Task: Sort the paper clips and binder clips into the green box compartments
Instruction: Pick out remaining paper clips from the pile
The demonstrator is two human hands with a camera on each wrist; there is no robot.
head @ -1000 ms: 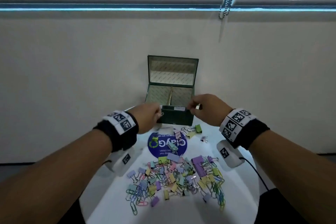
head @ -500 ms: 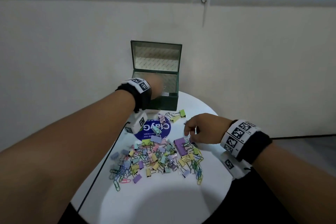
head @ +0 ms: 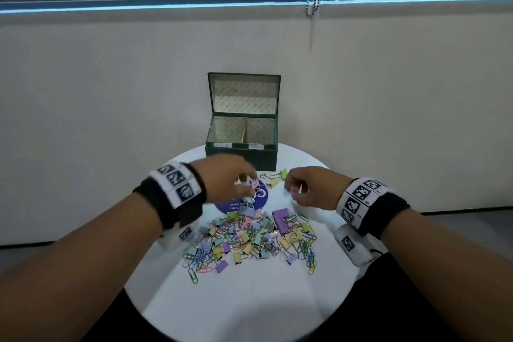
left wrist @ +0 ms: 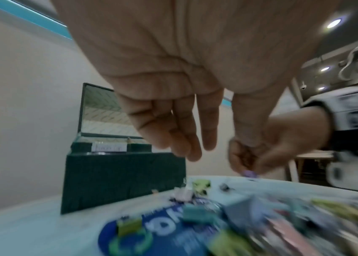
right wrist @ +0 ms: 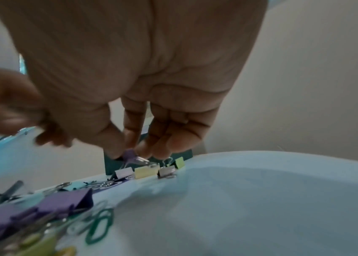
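The green box (head: 241, 160) stands open at the table's far edge, its two compartments split by a divider. A heap of pastel paper clips and binder clips (head: 249, 239) lies in the middle of the table. My right hand (head: 293, 192) hovers right of the heap's far end, and thumb and fingers pinch a small purple binder clip (right wrist: 129, 154), seen too in the left wrist view (left wrist: 249, 173). My left hand (head: 245, 184) hangs above the blue sticker in front of the box (left wrist: 118, 176). Its fingers (left wrist: 192, 152) are loose and hold nothing.
The round white table (head: 249, 302) stands against a wall. A round blue sticker (head: 236, 205) lies between box and heap. A few loose yellow and green binder clips (head: 275, 182) sit just before the box. A large purple binder clip (head: 280, 221) lies in the heap.
My left hand has come back from the box mouth down to the sticker. My right hand has risen from the heap's edge with a small purple binder clip pinched in it.
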